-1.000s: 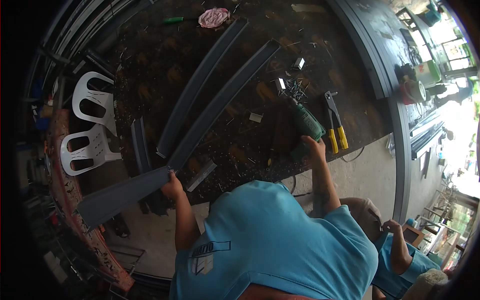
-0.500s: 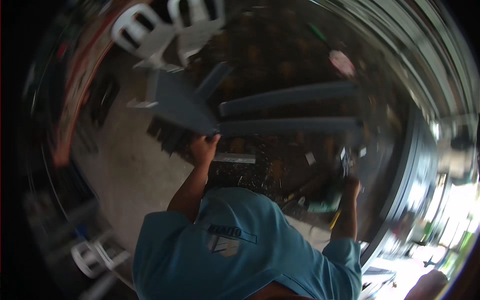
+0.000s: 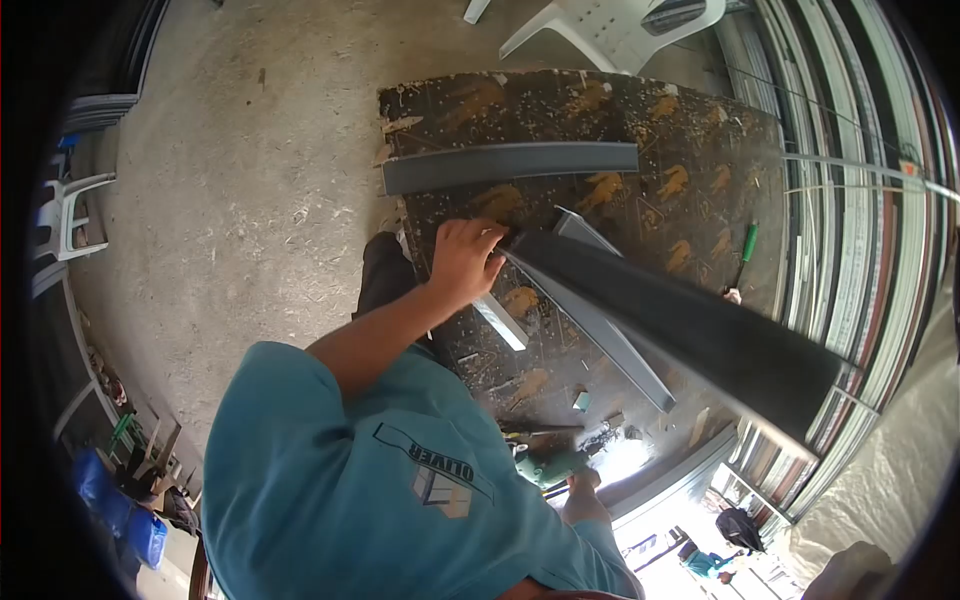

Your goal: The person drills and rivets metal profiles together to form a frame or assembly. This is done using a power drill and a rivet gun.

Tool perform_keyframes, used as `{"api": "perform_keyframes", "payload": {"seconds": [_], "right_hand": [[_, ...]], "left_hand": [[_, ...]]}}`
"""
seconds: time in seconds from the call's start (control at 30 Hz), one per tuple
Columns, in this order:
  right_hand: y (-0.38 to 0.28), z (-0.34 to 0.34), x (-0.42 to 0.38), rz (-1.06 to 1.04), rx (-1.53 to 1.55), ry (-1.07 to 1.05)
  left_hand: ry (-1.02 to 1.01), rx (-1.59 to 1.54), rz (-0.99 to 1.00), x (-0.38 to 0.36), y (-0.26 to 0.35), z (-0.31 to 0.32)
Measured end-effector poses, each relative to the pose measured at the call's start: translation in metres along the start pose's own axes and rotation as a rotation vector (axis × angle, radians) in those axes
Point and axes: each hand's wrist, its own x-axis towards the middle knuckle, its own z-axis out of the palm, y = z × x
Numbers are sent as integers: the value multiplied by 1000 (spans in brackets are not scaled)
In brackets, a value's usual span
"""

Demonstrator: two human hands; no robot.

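Observation:
My left hand (image 3: 466, 262) is closed round the near end of a long dark grey channel profile (image 3: 690, 340). The profile slants across the table with its far end raised near the right-hand racks. Beneath it lies a second grey profile (image 3: 610, 330), partly covered. A third (image 3: 510, 166) rests flat along the table's far side. A short silvery bar (image 3: 500, 322) lies just below my left hand. My right hand (image 3: 584, 480) is closed beside a green power tool (image 3: 550, 468) at the table's lower edge; its fingers are mostly hidden, so its grip cannot be made out.
The dark, worn tabletop (image 3: 650, 215) carries scattered shavings and a green-handled tool (image 3: 750, 243). Racks of long profiles (image 3: 850, 200) line the right side. A white plastic chair (image 3: 610, 35) stands beyond the table, another (image 3: 75, 220) at far left. A person (image 3: 705, 562) is in the background.
My view has swung round. The profile in my left hand has turned from the upper left to slant out to the right. My right hand stays beside the green tool.

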Motion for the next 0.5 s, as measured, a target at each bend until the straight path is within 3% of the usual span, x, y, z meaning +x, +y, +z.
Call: {"api": "perform_keyframes", "payload": {"seconds": [0.03,0.17,0.37,0.5], "right_hand": [[-2,-4,-10,29,-204,179],[34,-41,-44,123,-294,342],[91,-43,-65,91,-310,219],[133,-22,-83,-175,-400,185]], "left_hand": [[-2,0,-6,0,-2,-2],[13,-56,-34,-5,-4,-5],[-60,45,118,-2,1,0],[-193,211,153,4,6,-9]]}}
